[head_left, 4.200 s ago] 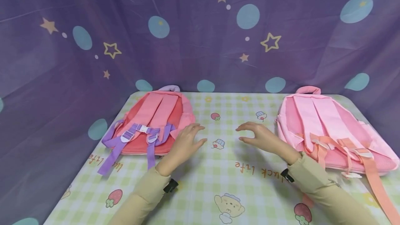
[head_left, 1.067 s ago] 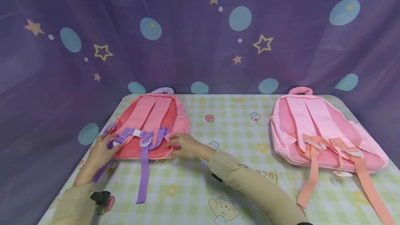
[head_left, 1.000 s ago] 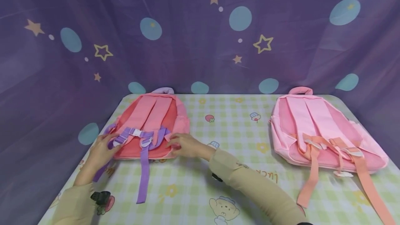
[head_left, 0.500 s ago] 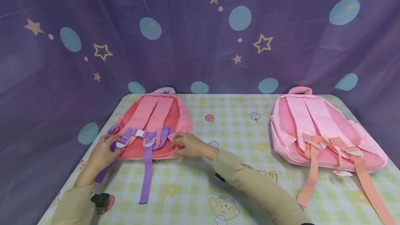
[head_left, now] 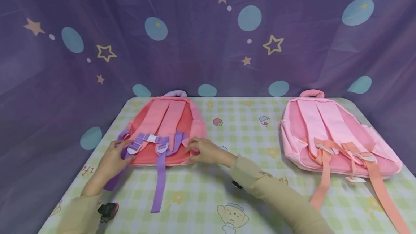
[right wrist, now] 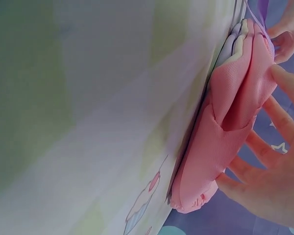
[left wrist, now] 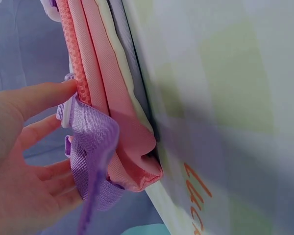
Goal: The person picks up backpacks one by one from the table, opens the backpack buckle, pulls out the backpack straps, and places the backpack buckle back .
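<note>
A coral-pink backpack [head_left: 164, 120] lies straps-up at the left of the table. Purple webbing [head_left: 159, 183] hangs from its lower end, with a white buckle [head_left: 151, 138] across the straps. At its lower left corner, my left hand [head_left: 112, 160] touches it. The left wrist view shows that thumb [left wrist: 41, 98] on the mesh edge, the other fingers loosely bent by a purple strap [left wrist: 95, 129]. My right hand [head_left: 208, 151] is at the lower right corner. Its fingers [right wrist: 257, 147], spread and nearly straight in the right wrist view, rest against the pink side [right wrist: 206, 152].
A lighter pink backpack [head_left: 331, 129] with orange straps [head_left: 390, 194] lies at the table's right. Checked cloth [head_left: 240, 180] with printed figures covers the table. A purple curtain [head_left: 195, 60] stands behind and at the left.
Both hands have come from above the table's middle to the coral-pink backpack. Over the last second it has slid a little to the right, with both hands moving along with it.
</note>
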### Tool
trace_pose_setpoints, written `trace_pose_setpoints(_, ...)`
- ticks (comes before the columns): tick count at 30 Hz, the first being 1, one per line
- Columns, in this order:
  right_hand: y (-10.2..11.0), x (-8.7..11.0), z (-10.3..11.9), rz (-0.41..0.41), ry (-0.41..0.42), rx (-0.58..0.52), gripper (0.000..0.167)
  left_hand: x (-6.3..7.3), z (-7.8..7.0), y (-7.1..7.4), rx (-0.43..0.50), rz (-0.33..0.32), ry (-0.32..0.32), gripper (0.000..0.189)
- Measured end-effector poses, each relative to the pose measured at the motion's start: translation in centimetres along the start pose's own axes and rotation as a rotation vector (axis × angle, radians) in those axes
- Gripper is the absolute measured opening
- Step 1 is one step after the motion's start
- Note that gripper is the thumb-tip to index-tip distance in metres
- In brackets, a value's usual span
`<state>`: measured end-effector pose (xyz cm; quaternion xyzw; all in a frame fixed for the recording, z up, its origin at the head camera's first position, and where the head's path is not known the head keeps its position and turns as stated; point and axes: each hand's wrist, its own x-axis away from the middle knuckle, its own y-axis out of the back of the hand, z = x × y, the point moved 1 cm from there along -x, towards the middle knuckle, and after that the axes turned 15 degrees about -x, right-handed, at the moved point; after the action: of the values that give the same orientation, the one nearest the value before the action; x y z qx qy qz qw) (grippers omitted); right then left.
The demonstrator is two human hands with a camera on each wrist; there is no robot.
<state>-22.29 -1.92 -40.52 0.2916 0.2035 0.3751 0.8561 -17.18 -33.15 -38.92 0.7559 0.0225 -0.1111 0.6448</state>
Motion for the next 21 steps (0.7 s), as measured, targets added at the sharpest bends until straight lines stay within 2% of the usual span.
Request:
trace_pose_setpoints(6,0.4,1.0,-0.2,-0.008,-0.004,-0.026,0.026,0.1,-0.9,-0.2,-0.001,-0.012,-0.012,0.053)
trace_pose_setpoints(11,0.9,1.8,-0.5,-0.016,0.001,0.000,0.025,0.2,-1.7,-0.3,-0.002,-0.008,-0.018,0.052)
trace_pose_setpoints(21,2.0,4.0,-1.0,-0.040,0.011,0.012,0.024,0.2,-3.8,-0.5,0.021,0.022,-0.057,0.054)
